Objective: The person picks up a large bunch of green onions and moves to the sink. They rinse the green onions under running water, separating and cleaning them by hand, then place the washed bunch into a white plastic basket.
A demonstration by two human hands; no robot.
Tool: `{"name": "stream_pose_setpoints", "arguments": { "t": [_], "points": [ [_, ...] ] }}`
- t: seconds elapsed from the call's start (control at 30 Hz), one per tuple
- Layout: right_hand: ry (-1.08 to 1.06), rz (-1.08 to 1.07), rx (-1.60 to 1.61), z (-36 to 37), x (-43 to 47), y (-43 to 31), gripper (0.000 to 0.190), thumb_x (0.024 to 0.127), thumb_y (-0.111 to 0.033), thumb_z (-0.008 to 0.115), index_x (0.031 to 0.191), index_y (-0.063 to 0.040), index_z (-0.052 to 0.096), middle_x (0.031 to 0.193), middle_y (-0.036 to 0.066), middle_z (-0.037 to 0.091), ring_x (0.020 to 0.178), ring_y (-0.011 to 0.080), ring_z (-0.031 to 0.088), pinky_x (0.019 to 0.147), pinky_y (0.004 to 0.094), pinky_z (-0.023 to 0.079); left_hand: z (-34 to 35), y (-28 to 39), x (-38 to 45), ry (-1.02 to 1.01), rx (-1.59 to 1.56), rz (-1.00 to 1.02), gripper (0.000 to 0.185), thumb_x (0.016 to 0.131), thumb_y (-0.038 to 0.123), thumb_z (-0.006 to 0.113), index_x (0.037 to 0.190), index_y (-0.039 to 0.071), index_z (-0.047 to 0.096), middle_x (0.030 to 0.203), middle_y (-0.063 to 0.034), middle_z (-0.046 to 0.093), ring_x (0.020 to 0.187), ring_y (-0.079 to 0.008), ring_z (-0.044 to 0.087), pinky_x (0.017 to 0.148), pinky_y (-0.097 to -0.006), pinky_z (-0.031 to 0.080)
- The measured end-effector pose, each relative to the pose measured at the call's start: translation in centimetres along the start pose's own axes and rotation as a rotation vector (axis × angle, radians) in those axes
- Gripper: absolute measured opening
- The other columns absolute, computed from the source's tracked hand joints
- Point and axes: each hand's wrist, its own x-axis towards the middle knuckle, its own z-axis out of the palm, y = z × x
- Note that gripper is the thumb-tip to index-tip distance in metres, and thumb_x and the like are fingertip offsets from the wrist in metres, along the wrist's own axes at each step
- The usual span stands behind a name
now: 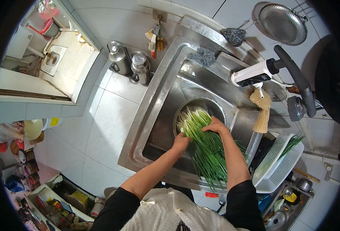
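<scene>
A large bunch of green onions [204,141] lies with its white root ends in a round metal basin [220,108], which stands in a stainless steel sink [164,115]. The green leaves trail over the sink's front edge towards my body. My left hand [182,143] holds the bunch from its left side, its fingertips partly hidden. On the right side, my right hand [215,126] grips the stalks with the thumb on top. A white plastic basket [285,170] with some green leaves [292,145] in it stands right of the sink.
A faucet with a white heater body [250,75] and a loofah [262,111] are at the sink's right. Steel wool [203,57] lies on the back rim. Two metal kettles [119,59] stand on the floor at the left. A strainer [285,24] hangs on the wall.
</scene>
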Motion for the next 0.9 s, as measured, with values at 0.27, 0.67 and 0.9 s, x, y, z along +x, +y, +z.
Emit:
{"name": "stream_pose_setpoints", "arguments": {
  "t": [0.27, 0.67, 0.9],
  "points": [
    [-0.119, -0.069, 0.214, -0.7, 1.4, 3.7, 0.067, 0.058, -0.028, 0.078, 0.112, 0.004, 0.055, 0.103, 0.015, 0.062, 0.094, 0.0215, 0.058, 0.084, 0.0315, 0.043, 1.5, 0.8, -1.7, 0.001, 0.149, 0.067, 0.067, 0.078, 0.011, 0.058, 0.135, -0.006, 0.028, 0.134, -0.0198, 0.039, 0.121, -0.0282, 0.04, 0.097, -0.0334, 0.034],
    [-0.141, -0.001, 0.022, 0.2, 0.8, -2.3, 0.079, 0.05, -0.04, 0.079, 0.116, -0.005, 0.055, 0.118, 0.016, 0.056, 0.108, 0.0333, 0.054, 0.09, 0.0372, 0.043, 0.7, -2.1, 0.2, 0.212, 0.159, 0.208, 0.053, 0.071, 0.012, 0.059, 0.118, -0.008, 0.045, 0.12, -0.022, 0.05, 0.105, -0.0323, 0.051, 0.09, -0.0388, 0.04],
    [-0.016, -0.067, 0.544, -2.7, -0.9, 3.4, 0.057, 0.063, -0.013, 0.074, 0.116, -0.002, 0.054, 0.105, 0.01, 0.061, 0.094, 0.0198, 0.057, 0.084, 0.0325, 0.044, 1.7, -1.0, -1.4, 0.296, 0.464, 0.622, 0.06, 0.075, 0.017, 0.061, 0.126, -0.006, 0.039, 0.125, -0.0202, 0.044, 0.109, -0.0321, 0.049, 0.092, -0.0392, 0.039]
  ]
}}
